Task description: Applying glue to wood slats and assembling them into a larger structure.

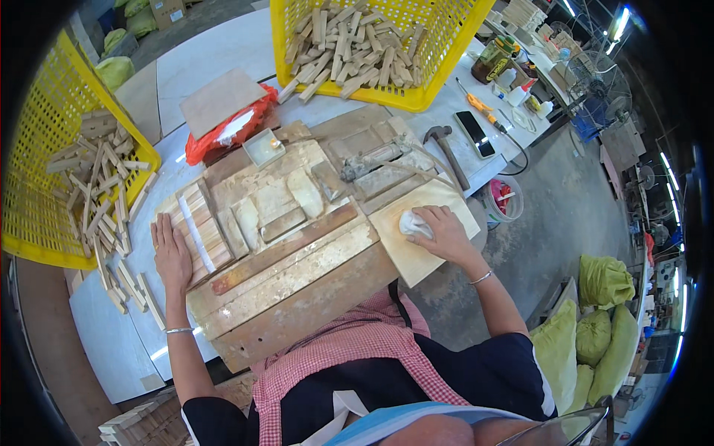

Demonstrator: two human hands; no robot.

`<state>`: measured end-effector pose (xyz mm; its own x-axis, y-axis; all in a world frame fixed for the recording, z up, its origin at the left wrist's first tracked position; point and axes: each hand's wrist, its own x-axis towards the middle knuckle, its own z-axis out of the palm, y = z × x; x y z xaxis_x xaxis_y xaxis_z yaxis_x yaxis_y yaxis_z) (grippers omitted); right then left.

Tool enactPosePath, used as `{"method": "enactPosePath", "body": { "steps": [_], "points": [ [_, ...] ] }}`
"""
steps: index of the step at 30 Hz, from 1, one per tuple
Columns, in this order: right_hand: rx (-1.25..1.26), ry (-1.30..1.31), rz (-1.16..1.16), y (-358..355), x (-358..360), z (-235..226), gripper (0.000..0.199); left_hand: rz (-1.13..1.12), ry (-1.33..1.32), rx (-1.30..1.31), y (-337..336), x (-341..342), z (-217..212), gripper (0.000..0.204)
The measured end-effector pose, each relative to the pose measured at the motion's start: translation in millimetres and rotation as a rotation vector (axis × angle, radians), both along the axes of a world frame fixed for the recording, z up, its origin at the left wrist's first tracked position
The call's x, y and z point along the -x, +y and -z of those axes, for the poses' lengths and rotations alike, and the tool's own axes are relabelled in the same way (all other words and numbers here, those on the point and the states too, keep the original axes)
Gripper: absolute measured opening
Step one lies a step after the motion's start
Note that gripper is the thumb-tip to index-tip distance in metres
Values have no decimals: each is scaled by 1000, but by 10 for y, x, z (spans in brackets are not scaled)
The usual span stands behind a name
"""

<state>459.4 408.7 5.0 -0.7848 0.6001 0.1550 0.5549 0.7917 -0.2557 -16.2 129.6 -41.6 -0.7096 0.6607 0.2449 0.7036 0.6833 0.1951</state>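
My left hand (171, 249) lies with outstretched fingers along the left edge of a tight row of wooden sticks (210, 217). A white strip (195, 234) runs across those sticks. They rest on a worn wooden jig (297, 279) with a stained bar along its near side. To the right, my right hand (446, 234) is closed on a crumpled white cloth (409, 222), pressed against a square, pale wooden board (398, 260). The board's surface is brownish around the cloth. Part of the cloth is hidden under the fingers.
Yellow plastic baskets of wooden sticks stand at the back (435, 98) and left (30, 249). Loose sticks (134, 286) lie beside the left one. A hammer (449, 160), a phone (474, 135), an orange-handled tool (480, 106) and a small clear dish (264, 151) sit beyond the board and jig.
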Motion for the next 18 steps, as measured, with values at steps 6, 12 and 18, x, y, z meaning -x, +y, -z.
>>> {"method": "enactPosePath", "body": {
  "steps": [6,12,18],
  "points": [
    [-84,271,30,1016,323,-479,43,30,-42,-10,-36,-5,-40,47],
    [163,572,251,2347,722,-783,35,37,-37,-12,-64,-5,-137,47],
    [381,667,238,3010,1406,-755,35,170,27,-22,551,169,-746,44]
  ]
}}
